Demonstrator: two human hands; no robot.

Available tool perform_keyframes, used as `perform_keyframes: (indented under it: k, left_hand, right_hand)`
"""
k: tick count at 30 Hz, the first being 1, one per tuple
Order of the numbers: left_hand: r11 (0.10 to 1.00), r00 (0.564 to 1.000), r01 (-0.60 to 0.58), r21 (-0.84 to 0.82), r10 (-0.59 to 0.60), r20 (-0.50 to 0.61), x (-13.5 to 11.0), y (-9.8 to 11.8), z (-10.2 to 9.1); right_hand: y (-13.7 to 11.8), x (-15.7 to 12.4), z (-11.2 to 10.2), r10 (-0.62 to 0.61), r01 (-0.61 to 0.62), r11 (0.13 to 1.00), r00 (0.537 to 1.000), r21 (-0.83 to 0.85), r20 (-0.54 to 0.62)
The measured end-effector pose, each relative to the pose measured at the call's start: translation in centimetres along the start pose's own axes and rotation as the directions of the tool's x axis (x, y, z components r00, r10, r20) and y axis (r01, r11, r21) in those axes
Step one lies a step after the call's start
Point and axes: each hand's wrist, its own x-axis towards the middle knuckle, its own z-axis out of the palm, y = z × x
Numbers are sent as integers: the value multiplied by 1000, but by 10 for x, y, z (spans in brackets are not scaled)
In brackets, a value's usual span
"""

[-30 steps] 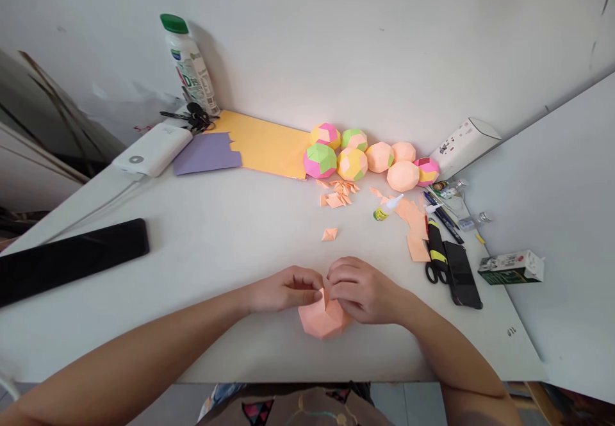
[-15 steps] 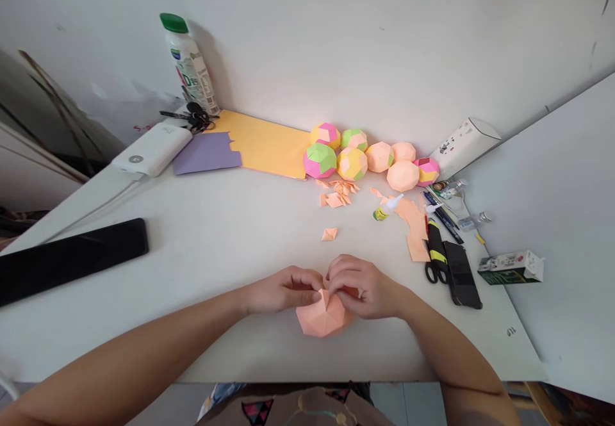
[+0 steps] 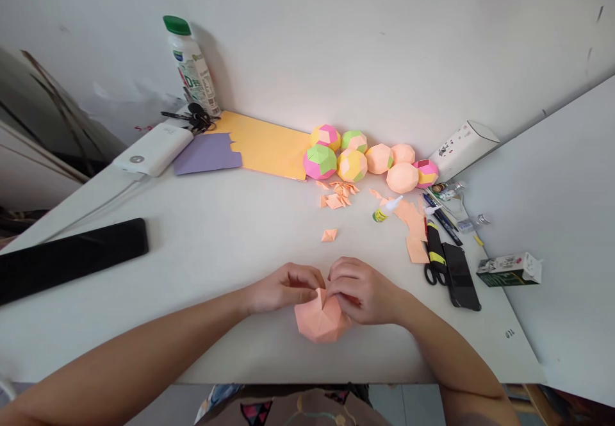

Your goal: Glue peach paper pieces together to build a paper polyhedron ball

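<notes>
Near the front edge of the white table (image 3: 216,246), both my hands pinch a peach folded-paper ball (image 3: 319,320). My left hand (image 3: 283,288) grips its upper left with fingers curled. My right hand (image 3: 362,288) closes over its upper right. The ball's lower facets show below my fingers. A single small folded peach piece (image 3: 329,235) lies just beyond my hands.
Several finished paper balls (image 3: 353,163) sit by the wall, with peach scraps (image 3: 339,195), a glue bottle (image 3: 387,208), scissors (image 3: 435,253), pens and a black phone (image 3: 461,275) to the right. A dark tablet (image 3: 72,259), power bank (image 3: 154,149), bottle (image 3: 189,64) and coloured sheets (image 3: 264,144) lie left.
The peach ball has turned slightly in my fingers and sits a little lower left. My hands stay in the same place.
</notes>
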Motion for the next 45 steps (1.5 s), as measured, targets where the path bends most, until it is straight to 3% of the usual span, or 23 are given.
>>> perform_keyframes:
  k: [11, 20, 34, 37, 40, 45]
  left_hand:
    - [1000, 1000, 7, 7, -7, 25, 1, -1, -1]
    - [997, 991, 18, 73, -27, 128, 0, 4, 1]
    - [978, 990, 43, 205, -70, 125, -1, -1, 4]
    - [987, 995, 24, 159, -40, 97, -1, 0, 7]
    - [997, 996, 42, 59, -47, 72, -1, 1, 8]
    - [1000, 998, 12, -3, -12, 59, -2, 2, 7]
  right_hand:
    - [1, -2, 2, 8, -1, 996, 997, -89, 81]
    - [2, -2, 1, -69, 69, 998, 996, 12, 58]
    - [3, -2, 5, -90, 85, 994, 994, 66, 64]
    - [3, -1, 4, -27, 23, 989, 999, 149, 29]
    - [4, 0, -3, 120, -119, 948, 993, 294, 13]
    - [16, -6, -13, 382, -418, 733, 906, 536, 184]
